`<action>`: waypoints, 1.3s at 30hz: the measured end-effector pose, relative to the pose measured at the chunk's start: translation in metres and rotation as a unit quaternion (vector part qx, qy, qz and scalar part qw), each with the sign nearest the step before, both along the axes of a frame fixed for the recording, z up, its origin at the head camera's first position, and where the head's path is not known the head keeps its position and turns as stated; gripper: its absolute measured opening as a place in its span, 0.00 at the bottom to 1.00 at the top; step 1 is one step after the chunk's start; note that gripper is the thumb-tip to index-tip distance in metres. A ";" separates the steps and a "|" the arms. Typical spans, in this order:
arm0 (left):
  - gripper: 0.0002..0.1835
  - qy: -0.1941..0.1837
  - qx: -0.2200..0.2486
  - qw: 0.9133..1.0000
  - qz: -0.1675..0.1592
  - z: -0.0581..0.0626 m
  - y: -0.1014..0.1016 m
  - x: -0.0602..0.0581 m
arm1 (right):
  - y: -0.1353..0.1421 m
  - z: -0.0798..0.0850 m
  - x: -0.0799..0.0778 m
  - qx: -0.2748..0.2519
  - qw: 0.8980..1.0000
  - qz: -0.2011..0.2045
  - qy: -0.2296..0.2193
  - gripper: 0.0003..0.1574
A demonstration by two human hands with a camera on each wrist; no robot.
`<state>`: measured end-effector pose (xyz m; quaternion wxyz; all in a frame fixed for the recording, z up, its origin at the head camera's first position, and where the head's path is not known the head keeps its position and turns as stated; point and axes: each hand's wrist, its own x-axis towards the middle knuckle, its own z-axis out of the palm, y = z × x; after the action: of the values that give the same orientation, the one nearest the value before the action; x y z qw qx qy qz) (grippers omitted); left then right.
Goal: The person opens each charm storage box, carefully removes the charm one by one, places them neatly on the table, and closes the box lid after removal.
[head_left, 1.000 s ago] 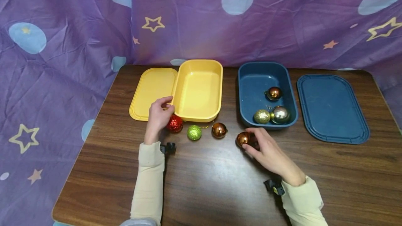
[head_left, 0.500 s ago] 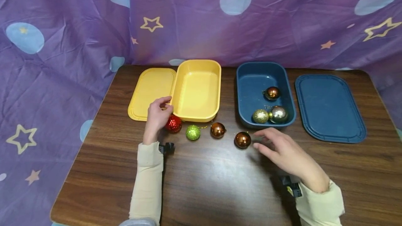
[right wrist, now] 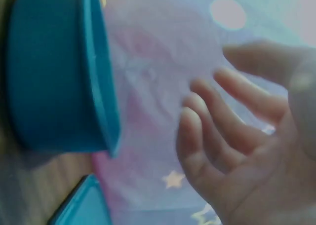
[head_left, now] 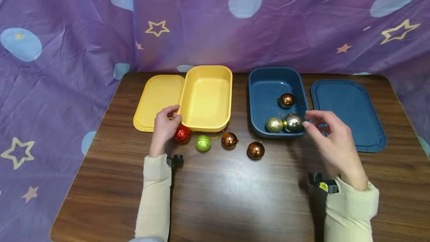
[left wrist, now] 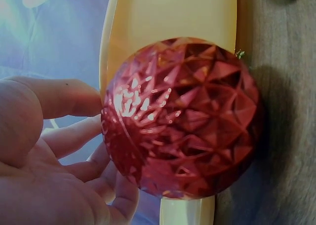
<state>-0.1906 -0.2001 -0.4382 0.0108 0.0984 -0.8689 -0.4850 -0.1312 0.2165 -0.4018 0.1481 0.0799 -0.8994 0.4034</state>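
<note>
My left hand (head_left: pixel 165 124) hovers by the front left corner of the yellow box (head_left: pixel 207 126), fingers loosely bent. A faceted red Christmas bauble (left wrist: pixel 182 119) sits on the table just below it, and its fingertips pass behind the bauble in the left wrist view. My right hand (head_left: pixel 336 141) is raised near the right front corner of the blue box (right wrist: pixel 54 77), thumb and fingers apart with nothing between them. Inside the blue box are a brown bauble (head_left: pixel 286 100), a gold glitter bauble (head_left: pixel 274 125) and a silver one (head_left: pixel 292 123).
In front of the boxes lie a green glitter bauble (head_left: pixel 203 143) and two brown baubles, one further left (head_left: pixel 229 140) and one nearer (head_left: pixel 255 150). A yellow lid (head_left: pixel 158 102) lies left of its box, a blue lid (head_left: pixel 349 111) at the right. A purple curtain (head_left: pixel 195 21) hangs behind.
My right hand has let go of the nearer brown bauble, leaving it on the table, and has moved right and up toward the blue box's corner. The left hand has stayed put.
</note>
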 end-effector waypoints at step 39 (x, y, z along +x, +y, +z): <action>0.22 0.124 -0.098 0.950 -0.268 0.036 0.177 0.022 | 0.021 -0.049 -0.018 -0.043 0.984 -0.041 -0.167 0.33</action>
<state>-0.1690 -0.0235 -0.4022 -0.0022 -0.2006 -0.8982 -0.3912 -0.1493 0.2373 -0.4511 0.0152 -0.0323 -0.8960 0.4426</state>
